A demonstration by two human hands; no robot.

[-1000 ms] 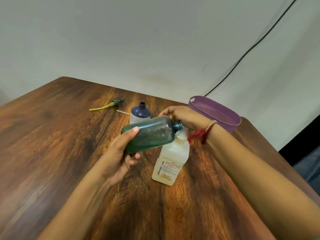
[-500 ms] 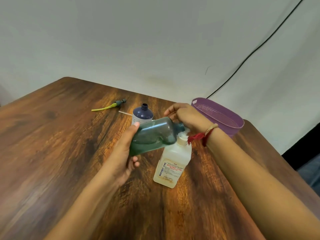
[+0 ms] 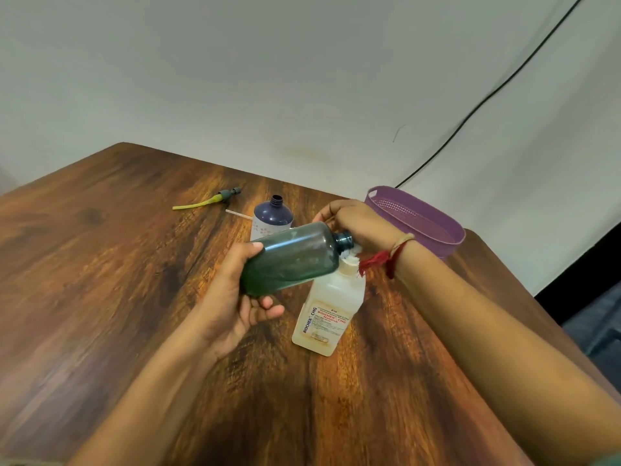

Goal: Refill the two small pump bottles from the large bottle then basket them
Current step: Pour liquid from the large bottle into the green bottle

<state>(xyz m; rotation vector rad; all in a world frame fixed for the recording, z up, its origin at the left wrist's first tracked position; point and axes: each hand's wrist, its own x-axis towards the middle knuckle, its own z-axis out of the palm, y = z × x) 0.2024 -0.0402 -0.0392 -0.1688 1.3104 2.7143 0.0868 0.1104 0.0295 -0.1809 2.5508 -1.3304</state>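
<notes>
The left hand grips the green bottle around its lower part, with the thumb on top and the fingers curled under it. The bottle is in the air, lying almost on its side, and its open neck points to the right. The neck is just above the top of the white bottle. The white bottle stands upright on the table, near the middle, with its label turned to the camera.

The right hand is at the neck of the green bottle, above the white top. Its fingers are curled, but I cannot tell what they hold, because the hand itself hides it. A red thread is tied on this wrist.

Behind the green bottle stands the blue bottle, upright, with no cap on its neck. A thin white stick lies just beside it on the left. Further left lies a pump with a yellow tube. The purple basket stands at the far right edge of the table, behind the right wrist. A black cable runs down the wall to it.
</notes>
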